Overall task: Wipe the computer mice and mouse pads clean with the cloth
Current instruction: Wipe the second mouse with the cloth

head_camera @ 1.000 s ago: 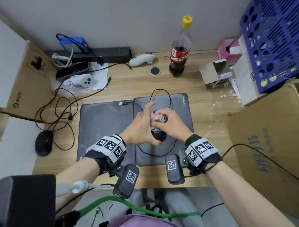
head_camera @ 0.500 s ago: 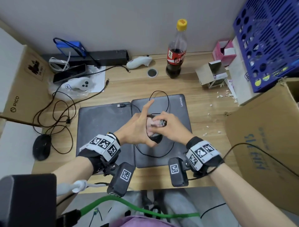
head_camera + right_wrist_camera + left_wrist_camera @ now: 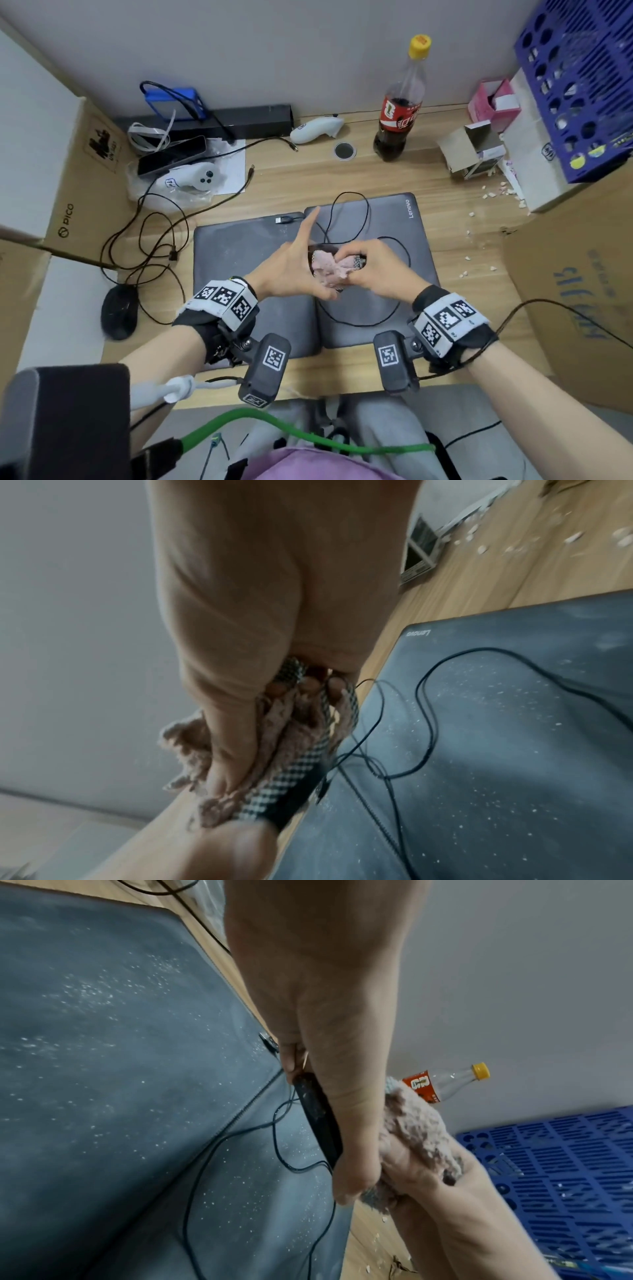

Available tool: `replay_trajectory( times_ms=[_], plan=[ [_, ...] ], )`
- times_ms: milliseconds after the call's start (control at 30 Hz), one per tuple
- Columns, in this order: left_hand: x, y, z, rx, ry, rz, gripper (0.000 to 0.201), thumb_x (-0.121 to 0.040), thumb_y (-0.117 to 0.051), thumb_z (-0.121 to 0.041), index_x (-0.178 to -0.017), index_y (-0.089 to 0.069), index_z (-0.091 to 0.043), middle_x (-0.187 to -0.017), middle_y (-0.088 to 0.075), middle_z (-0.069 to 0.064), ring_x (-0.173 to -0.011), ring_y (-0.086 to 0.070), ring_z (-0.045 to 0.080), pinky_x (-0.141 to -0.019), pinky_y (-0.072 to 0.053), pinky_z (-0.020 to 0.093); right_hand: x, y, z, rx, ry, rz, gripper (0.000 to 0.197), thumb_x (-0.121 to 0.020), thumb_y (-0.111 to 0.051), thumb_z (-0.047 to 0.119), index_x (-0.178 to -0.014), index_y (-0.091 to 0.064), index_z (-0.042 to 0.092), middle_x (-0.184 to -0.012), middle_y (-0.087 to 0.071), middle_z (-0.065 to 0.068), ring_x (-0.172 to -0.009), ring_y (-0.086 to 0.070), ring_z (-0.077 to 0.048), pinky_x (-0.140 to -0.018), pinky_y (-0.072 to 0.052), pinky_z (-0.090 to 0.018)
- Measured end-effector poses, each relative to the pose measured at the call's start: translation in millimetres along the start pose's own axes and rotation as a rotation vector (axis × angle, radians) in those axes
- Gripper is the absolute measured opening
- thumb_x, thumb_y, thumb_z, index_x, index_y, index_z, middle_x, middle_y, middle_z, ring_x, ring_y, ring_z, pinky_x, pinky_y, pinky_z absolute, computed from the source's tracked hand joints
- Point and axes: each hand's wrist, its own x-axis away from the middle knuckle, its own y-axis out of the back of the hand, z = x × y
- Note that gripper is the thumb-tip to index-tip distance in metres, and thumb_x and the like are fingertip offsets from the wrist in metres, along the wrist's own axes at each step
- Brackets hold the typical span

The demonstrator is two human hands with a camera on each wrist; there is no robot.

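Observation:
My left hand (image 3: 291, 267) holds a black wired mouse (image 3: 318, 1118) lifted over the right grey mouse pad (image 3: 387, 219); its forefinger sticks out straight. My right hand (image 3: 376, 267) grips a bunched pink cloth (image 3: 330, 269) and presses it onto the mouse, which is almost hidden in the head view. In the right wrist view, the cloth (image 3: 274, 723) with its checkered edge lies against the mouse (image 3: 294, 802). The left mouse pad (image 3: 239, 253) touches the right one; both carry white specks. A second black mouse (image 3: 118, 311) lies on the desk at the left.
The mouse cable (image 3: 366, 318) loops over the right pad. At the back stand a cola bottle (image 3: 399, 113) and white controllers (image 3: 191, 178). Cardboard boxes (image 3: 575, 291) flank both sides, with a blue crate (image 3: 579, 85) at the right. White crumbs (image 3: 489, 195) dot the desk.
My right hand has rubbed the cloth down over the mouse towards me, so it now covers most of it. The left hand keeps its hold.

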Motion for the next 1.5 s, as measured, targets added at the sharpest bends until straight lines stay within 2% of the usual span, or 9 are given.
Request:
replay_trajectory(
  times_ms=[133, 300, 467, 667, 867, 1100, 1200, 1400, 1500],
  plan=[
    [11, 9, 10, 0.047, 0.018, 0.000, 0.140, -0.056, -0.092, -0.037, -0.151, 0.011, -0.044, -0.125, -0.062, 0.001, -0.113, -0.060, 0.018, -0.101, -0.045, 0.030, 1, -3, 3, -0.090, -0.021, -0.148, 0.022, -0.071, -0.083, 0.018, -0.077, -0.063, 0.022, -0.071, -0.059, 0.005, -0.062, -0.046, 0.002, -0.063, -0.038, -0.015],
    [22, 21, 21, -0.013, -0.027, 0.002, 0.139, -0.059, -0.091, -0.030, -0.152, 0.012, -0.039, -0.089, -0.068, -0.004, -0.086, -0.065, 0.013, -0.081, -0.051, 0.024, -10, -46, 31, -0.049, 0.048, -0.122, 0.024, -0.070, -0.081, 0.009, -0.087, -0.069, 0.022, -0.082, -0.064, 0.008, -0.076, -0.057, -0.004, -0.069, -0.040, -0.012],
    [37, 38, 37, 0.025, -0.024, -0.019, 0.125, -0.058, -0.094, -0.029, -0.148, -0.007, -0.033, -0.116, -0.057, -0.004, -0.110, -0.057, 0.017, -0.089, -0.038, 0.019, -9, -55, 18, -0.121, 0.060, -0.114, 0.025, -0.070, -0.082, 0.008, -0.081, -0.067, 0.026, -0.077, -0.063, 0.016, -0.069, -0.054, 0.004, -0.070, -0.041, -0.015],
    [46, 30, 35, -0.031, -0.133, 0.051, 0.123, -0.056, -0.094, -0.028, -0.142, -0.007, -0.036, -0.135, -0.045, 0.001, -0.126, -0.041, 0.016, -0.104, -0.033, 0.024, -23, -57, -2, -0.188, -0.047, -0.434, 0.011, -0.083, -0.073, 0.022, -0.090, -0.068, 0.016, -0.083, -0.067, 0.007, -0.079, -0.058, -0.006, -0.074, -0.041, -0.018],
    [30, 24, 30, 0.001, -0.106, 0.009, 0.130, -0.051, -0.094, -0.031, -0.146, -0.005, -0.036, -0.134, -0.044, 0.003, -0.127, -0.039, 0.023, -0.110, -0.035, 0.036, -4, -42, 5, -0.181, -0.013, -0.212, 0.012, -0.081, -0.075, 0.016, -0.089, -0.067, 0.018, -0.078, -0.066, 0.009, -0.068, -0.055, 0.008, -0.068, -0.042, -0.010],
    [16, 0, -1, 0.017, -0.159, 0.036, 0.122, -0.052, -0.092, -0.029, -0.141, -0.009, -0.039, -0.137, -0.043, 0.002, -0.126, -0.037, 0.020, -0.107, -0.037, 0.033, -14, -11, -11, -0.298, -0.079, -0.337, 0.019, -0.088, -0.067, 0.019, -0.101, -0.069, 0.006, -0.096, -0.071, -0.016, -0.083, -0.064, -0.018, -0.070, -0.049, -0.025],
    [3, -3, -5, 0.003, -0.115, 0.005, 0.127, -0.051, -0.093, -0.028, -0.142, -0.005, -0.040, -0.132, -0.042, 0.006, -0.126, -0.035, 0.021, -0.105, -0.035, 0.032, -6, -3, -22, -0.295, -0.078, -0.282, 0.016, -0.087, -0.069, 0.022, -0.099, -0.070, 0.012, -0.093, -0.073, -0.007, -0.085, -0.067, -0.018, -0.077, -0.051, -0.029],
    [-8, -20, -27, -0.088, -0.103, 0.032, 0.125, -0.054, -0.090, -0.030, -0.145, -0.004, -0.034, -0.132, -0.038, 0.010, -0.123, -0.030, 0.019, -0.104, -0.035, 0.030, -17, 18, -42, -0.317, -0.126, -0.228, 0.015, -0.091, -0.062, 0.018, -0.105, -0.066, 0.014, -0.061, -0.063, 0.010, -0.050, -0.054, -0.011, -0.050, -0.046, -0.028],
    [-12, -21, -32, -0.086, -0.091, -0.008, 0.125, -0.054, -0.090, -0.031, -0.144, -0.003, -0.036, -0.130, -0.039, 0.008, -0.123, -0.032, 0.021, -0.108, -0.036, 0.034, -26, 23, -50, -0.309, -0.130, -0.215, 0.021, -0.092, -0.061, 0.023, -0.112, -0.064, 0.016, -0.059, -0.063, 0.017, -0.048, -0.052, -0.001, -0.049, -0.042, -0.019]
  ],
)
